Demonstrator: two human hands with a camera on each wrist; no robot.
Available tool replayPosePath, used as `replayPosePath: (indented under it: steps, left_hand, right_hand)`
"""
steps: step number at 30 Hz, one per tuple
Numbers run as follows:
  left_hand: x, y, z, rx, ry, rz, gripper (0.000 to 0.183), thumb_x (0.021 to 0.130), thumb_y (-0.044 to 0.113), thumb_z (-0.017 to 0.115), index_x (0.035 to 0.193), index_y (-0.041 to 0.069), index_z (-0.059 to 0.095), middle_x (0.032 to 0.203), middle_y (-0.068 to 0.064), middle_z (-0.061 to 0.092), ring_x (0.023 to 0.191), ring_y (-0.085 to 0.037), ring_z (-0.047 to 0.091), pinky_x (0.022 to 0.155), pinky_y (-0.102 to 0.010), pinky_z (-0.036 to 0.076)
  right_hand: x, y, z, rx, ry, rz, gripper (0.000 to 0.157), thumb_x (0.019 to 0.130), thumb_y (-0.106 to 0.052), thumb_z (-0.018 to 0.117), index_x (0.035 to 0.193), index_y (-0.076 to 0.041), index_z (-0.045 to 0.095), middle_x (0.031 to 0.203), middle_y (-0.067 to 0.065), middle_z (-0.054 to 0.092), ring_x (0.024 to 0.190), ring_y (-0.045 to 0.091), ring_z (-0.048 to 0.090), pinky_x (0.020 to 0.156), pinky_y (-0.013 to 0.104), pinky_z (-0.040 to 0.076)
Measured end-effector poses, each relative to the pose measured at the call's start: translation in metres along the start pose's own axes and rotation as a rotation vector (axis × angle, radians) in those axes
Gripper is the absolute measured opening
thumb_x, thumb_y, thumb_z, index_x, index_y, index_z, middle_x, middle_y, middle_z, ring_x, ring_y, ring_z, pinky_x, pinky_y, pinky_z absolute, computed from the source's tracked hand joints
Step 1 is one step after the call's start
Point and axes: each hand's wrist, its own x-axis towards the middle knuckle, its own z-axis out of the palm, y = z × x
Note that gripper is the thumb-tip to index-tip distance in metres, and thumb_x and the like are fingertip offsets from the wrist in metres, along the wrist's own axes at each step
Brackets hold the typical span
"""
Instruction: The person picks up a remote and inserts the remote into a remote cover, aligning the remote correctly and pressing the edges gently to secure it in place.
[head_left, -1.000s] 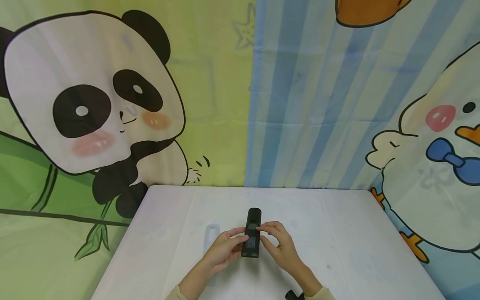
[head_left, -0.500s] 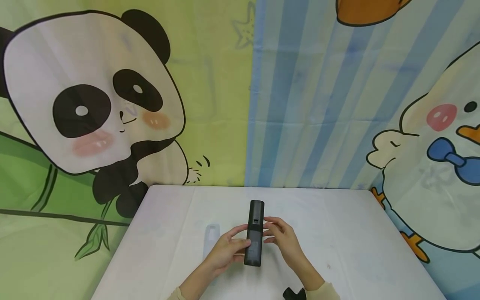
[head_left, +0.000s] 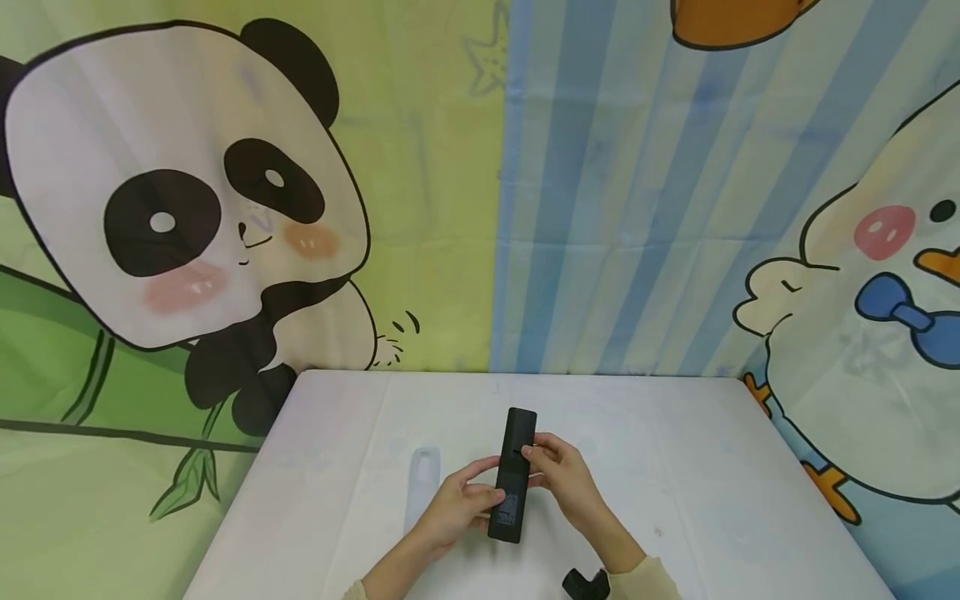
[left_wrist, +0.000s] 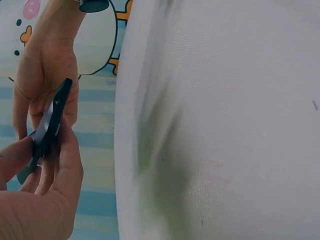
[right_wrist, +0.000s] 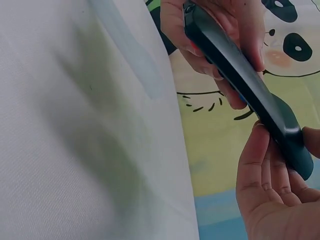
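Observation:
Above the table, a black remote control (head_left: 513, 475) is held with its label side up, its top end leaning slightly right. My left hand (head_left: 453, 504) grips the lower part, thumb on the back and fingers beneath. Higher up, my right hand (head_left: 561, 472) pinches the right edge, its thumb lying on the back by a small notch. In the right wrist view the curved side of the remote control (right_wrist: 245, 82) shows, with bits of red and blue on its underside between the fingers. The left wrist view catches the remote control (left_wrist: 52, 120) nearly edge-on between both hands.
A pale, translucent long sleeve-like piece (head_left: 423, 483) with an opening at its top lies on the white table (head_left: 652, 467), left of the hands. A small black device (head_left: 585, 585) sits by the right sleeve. Behind the table hangs a cartoon-print curtain (head_left: 435, 208).
The remote control has tipped in the hands and moved slightly right, now leaning right. My right thumb has come onto its back, where earlier the right fingers only touched the side.

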Motion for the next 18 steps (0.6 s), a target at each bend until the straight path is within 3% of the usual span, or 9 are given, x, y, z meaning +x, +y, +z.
replayPosePath:
  steps: [7, 18]
  left_hand:
    - [-0.0006, -0.0003, 0.0008, 0.011, 0.001, 0.020, 0.058, 0.094, 0.005, 0.069, 0.148, 0.003, 0.045, 0.103, -0.022, 0.072, 0.088, -0.034, 0.072, 0.071, -0.044, 0.059]
    - [-0.0016, 0.0028, -0.0020, 0.112, 0.003, 0.034, 0.054, 0.095, 0.004, 0.067, 0.146, 0.005, 0.048, 0.099, -0.017, 0.072, 0.087, -0.030, 0.072, 0.072, -0.044, 0.059]
  right_hand:
    - [-0.0006, -0.0024, 0.0013, -0.005, 0.011, -0.001, 0.046, 0.095, -0.017, 0.071, 0.128, 0.009, 0.053, 0.106, 0.017, 0.066, 0.089, 0.028, 0.066, 0.076, 0.040, 0.057]
    - [0.0005, 0.0004, 0.0020, -0.006, 0.007, -0.014, 0.041, 0.094, -0.015, 0.072, 0.123, 0.009, 0.056, 0.100, 0.015, 0.064, 0.089, 0.028, 0.067, 0.074, 0.041, 0.058]
